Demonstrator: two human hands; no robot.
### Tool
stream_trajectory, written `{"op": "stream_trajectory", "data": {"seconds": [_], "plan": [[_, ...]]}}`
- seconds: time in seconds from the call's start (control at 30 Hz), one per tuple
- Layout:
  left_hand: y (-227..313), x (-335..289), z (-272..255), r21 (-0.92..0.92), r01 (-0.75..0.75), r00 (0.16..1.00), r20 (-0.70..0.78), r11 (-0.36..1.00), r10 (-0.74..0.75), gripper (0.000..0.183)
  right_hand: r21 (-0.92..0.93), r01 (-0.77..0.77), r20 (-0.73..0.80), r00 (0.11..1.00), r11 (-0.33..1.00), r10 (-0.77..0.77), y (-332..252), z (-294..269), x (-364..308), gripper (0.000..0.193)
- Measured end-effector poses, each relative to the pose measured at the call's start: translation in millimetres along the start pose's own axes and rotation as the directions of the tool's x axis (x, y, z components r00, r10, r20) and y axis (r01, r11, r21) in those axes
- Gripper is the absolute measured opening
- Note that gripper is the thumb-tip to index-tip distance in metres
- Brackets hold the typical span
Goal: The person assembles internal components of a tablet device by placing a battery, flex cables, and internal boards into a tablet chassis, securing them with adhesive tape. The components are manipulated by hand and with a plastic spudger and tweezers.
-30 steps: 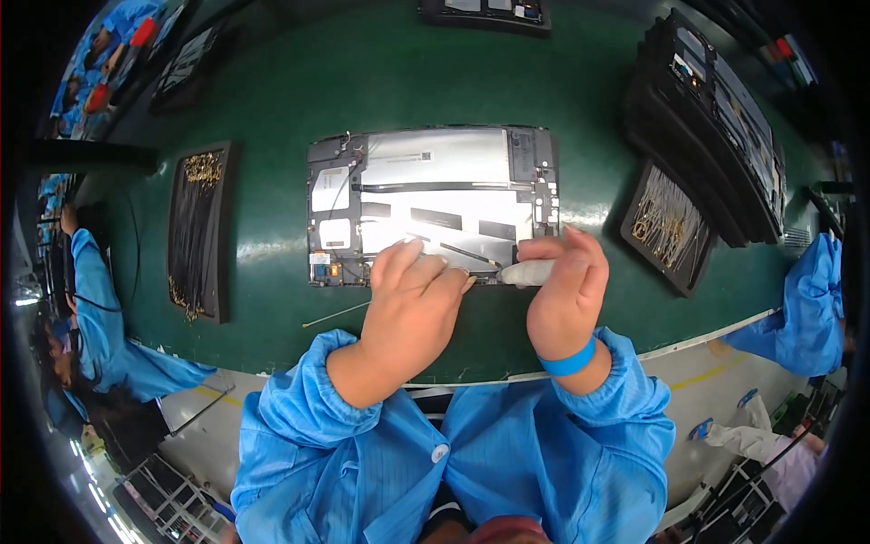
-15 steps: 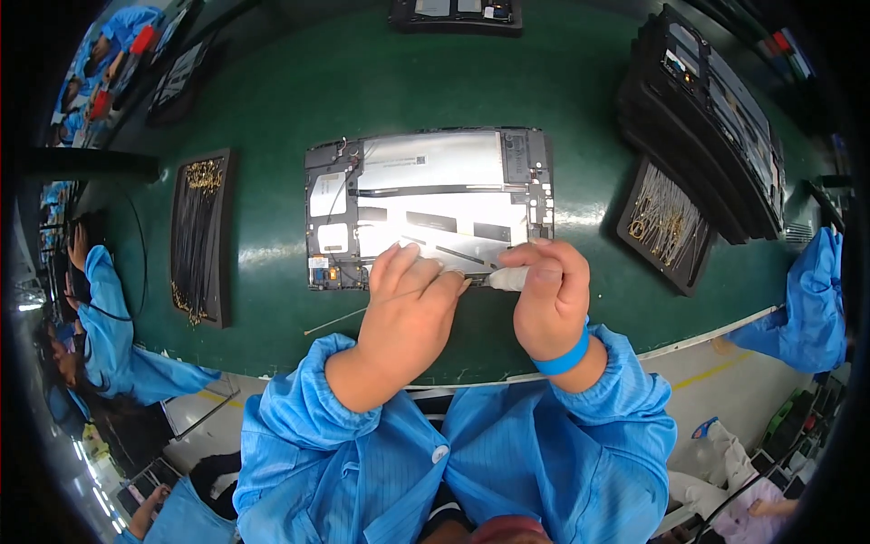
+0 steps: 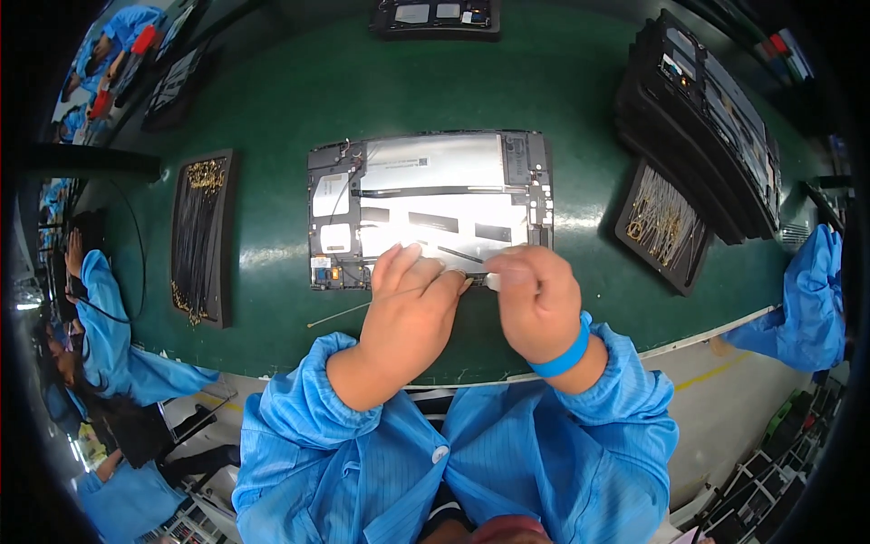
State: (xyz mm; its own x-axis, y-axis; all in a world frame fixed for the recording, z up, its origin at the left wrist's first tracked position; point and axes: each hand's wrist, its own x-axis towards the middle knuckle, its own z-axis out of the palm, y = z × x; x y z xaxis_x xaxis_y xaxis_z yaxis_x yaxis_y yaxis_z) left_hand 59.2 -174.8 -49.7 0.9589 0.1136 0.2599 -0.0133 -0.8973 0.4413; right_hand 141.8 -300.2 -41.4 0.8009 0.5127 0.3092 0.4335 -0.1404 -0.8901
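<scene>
An opened tablet lies on the green table in front of me, its silvery batteries and dark circuit parts showing. My left hand rests over its near edge with bent fingers, thumb and fingertips close together. From beneath that hand a thin pale cable runs out leftward past the tablet onto the table; its other end is hidden. My right hand, a blue band round its wrist, is closed at the near right edge, slightly blurred. A white finger cover shows at its fingertips. Whatever the right fingers grip is hidden.
On the left lies a dark tray of black cables with gold ends. At the right, a tray of pale cables sits beside a tall stack of black trays holding tablets. Another tablet tray is at the far edge. Co-workers sit on both sides.
My right hand has shifted slightly left and its fingers have curled, so less of the white finger cover shows. The left hand has barely moved. The far tablet tray appears a little further left.
</scene>
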Motion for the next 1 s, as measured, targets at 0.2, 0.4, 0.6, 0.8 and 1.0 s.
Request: {"op": "stream_trajectory", "data": {"seconds": [0.2, 0.4, 0.6, 0.8, 1.0], "plan": [[-2.0, 0.1, -4.4, 0.019, -0.004, 1.0, 0.018, 1.0, 0.004, 0.014, -0.193, 0.169, 0.19, 0.973, 0.966, -0.132, -13.5, 7.6, 12.9, 0.011], [-27.9, 14.7, -26.7, -0.028, -0.092, 0.991, 0.099, 0.995, 0.095, 0.018, 0.002, -0.255, -0.062, 0.965, 0.967, 0.254, 0.0, 4.5, 8.7, 0.017], [-89.3, -18.6, -62.7, -0.199, 0.622, 0.708, -0.268, 0.757, -0.653, 0.032, 0.264, -0.737, 0.007, 0.647, 0.622, 0.763, -6.1, -41.7, 5.3, 0.046], [-117.3, -24.9, -57.6, -0.565, 0.65, 0.628, 0.023, 0.508, -0.778, 0.03, -0.078, -0.952, 0.564, 0.202, 0.295, 0.801, -18.5, -26.5, 12.7, 0.03], [-153.5, 2.6, -86.0, -0.973, 0.126, 0.336, -0.142, 0.193, -0.931, 0.027, 0.419, -0.809, 0.531, 0.586, 0.411, 0.612, -60.3, 29.6, 78.4, 0.031]]}}
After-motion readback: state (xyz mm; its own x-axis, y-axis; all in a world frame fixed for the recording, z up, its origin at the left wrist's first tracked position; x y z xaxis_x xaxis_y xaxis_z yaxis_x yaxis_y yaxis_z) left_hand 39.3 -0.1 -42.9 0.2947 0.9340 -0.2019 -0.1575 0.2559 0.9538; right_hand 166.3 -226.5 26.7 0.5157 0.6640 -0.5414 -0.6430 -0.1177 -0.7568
